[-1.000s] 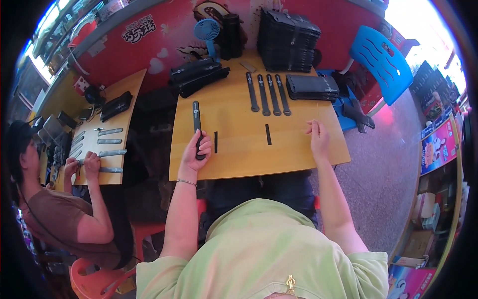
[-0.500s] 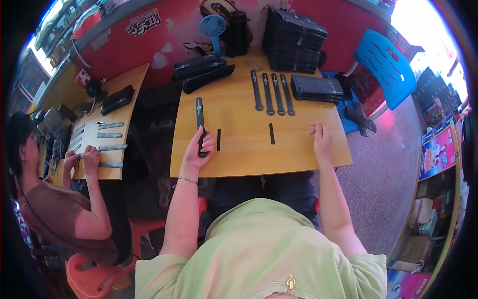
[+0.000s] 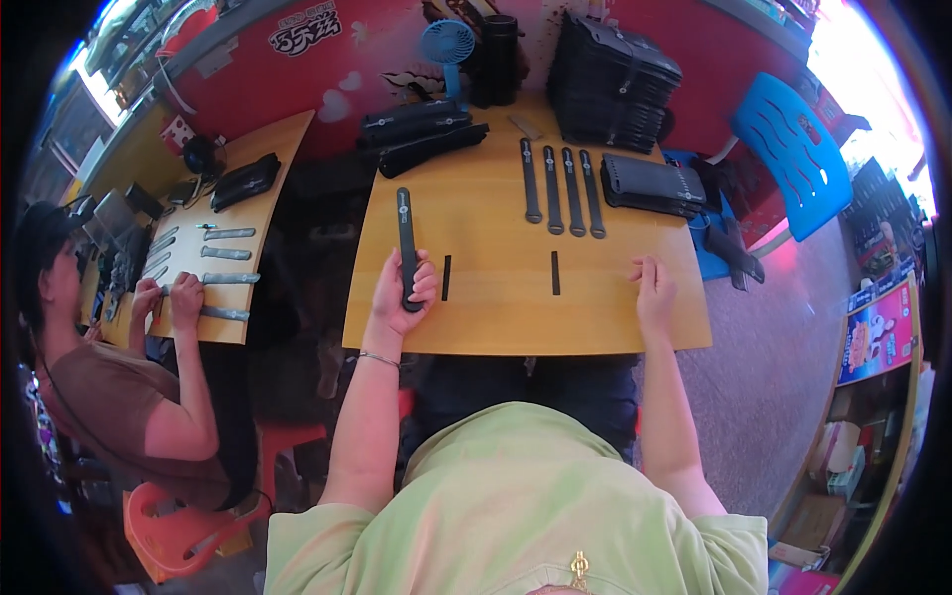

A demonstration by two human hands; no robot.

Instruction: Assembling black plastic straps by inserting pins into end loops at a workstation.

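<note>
My left hand [image 3: 406,281] is closed around the lower end of a long black strap [image 3: 406,218] with rounded ends and a small pale mark. The strap points up and away from me above the left part of the wooden table [image 3: 496,322]. Beside that hand a short black strip [image 3: 446,278] lies on the wood, and a second black strip [image 3: 555,273] lies nearer the middle. My right hand [image 3: 653,293] hovers over the table's right side, its fingers loosely bent and apart, with nothing visible in them. Several similar black straps [image 3: 550,190] lie side by side beyond it.
Black folded cases [image 3: 654,183] sit at the right, below a tall stack of them [image 3: 615,79]. Black pouches [image 3: 426,139] and a blue fan [image 3: 448,50] stand at the back. A blue chair [image 3: 793,149] is on the right. At the left, a person [image 3: 129,397] handles grey straps.
The view has shifted a little, so the table and far things sit further right. My left hand still grips the strap; my right hand stays over the table's right side.
</note>
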